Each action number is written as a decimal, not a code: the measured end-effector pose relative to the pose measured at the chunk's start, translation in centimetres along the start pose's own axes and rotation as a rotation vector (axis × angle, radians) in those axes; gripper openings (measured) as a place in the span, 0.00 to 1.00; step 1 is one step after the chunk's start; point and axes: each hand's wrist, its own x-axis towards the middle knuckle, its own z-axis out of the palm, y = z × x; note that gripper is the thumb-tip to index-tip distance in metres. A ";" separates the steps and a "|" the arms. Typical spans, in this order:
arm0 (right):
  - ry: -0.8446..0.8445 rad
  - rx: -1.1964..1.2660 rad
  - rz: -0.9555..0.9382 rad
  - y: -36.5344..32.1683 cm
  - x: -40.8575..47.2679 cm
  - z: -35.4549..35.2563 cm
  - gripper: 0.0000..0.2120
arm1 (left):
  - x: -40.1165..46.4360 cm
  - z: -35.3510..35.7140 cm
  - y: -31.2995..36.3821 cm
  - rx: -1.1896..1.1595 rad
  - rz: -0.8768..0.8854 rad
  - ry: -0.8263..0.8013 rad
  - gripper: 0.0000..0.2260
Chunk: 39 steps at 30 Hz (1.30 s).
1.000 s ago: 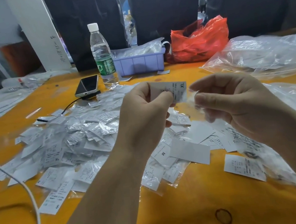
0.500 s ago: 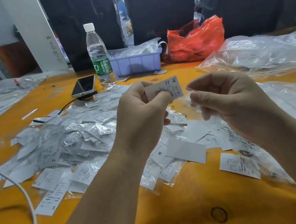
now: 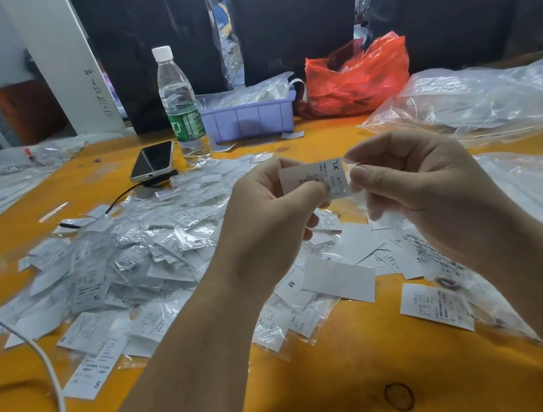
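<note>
Water bottle (image 3: 181, 107) stands between phone (image 3: 152, 161) and purple tray (image 3: 252, 122).

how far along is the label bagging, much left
Done: a large heap of bagged labels lies on the orange table, left of the hands. In hand: the left hand pinches an XL label, and the right hand pinches what looks like a small clear bag; the label is not inside yet. Left: a smaller scatter of bare labels below the hands, so seemingly well past halfway.
</note>
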 end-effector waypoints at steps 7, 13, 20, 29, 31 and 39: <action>-0.015 -0.038 -0.033 0.0 -0.1 -0.3 0.02 | 0.0 0.2 -0.2 0.053 -0.025 -0.079 0.02; -0.042 -0.054 -0.024 -0.2 0.0 -0.1 0.07 | 0.0 0.2 -0.4 0.070 -0.051 -0.125 0.05; -0.030 -0.106 -0.033 0.3 0.0 -0.2 0.03 | -0.3 1.0 -0.3 0.068 -0.132 -0.139 0.13; 0.059 -0.079 -0.002 0.3 0.0 -0.2 0.04 | 0.0 0.1 0.0 0.052 -0.113 0.067 0.07; 0.074 -0.075 0.010 0.3 0.0 0.0 0.05 | -0.1 0.4 -0.1 0.083 -0.079 0.047 0.07; 0.060 -0.090 0.015 0.1 -0.5 0.7 0.05 | -0.2 0.7 -0.3 0.124 0.013 0.004 0.07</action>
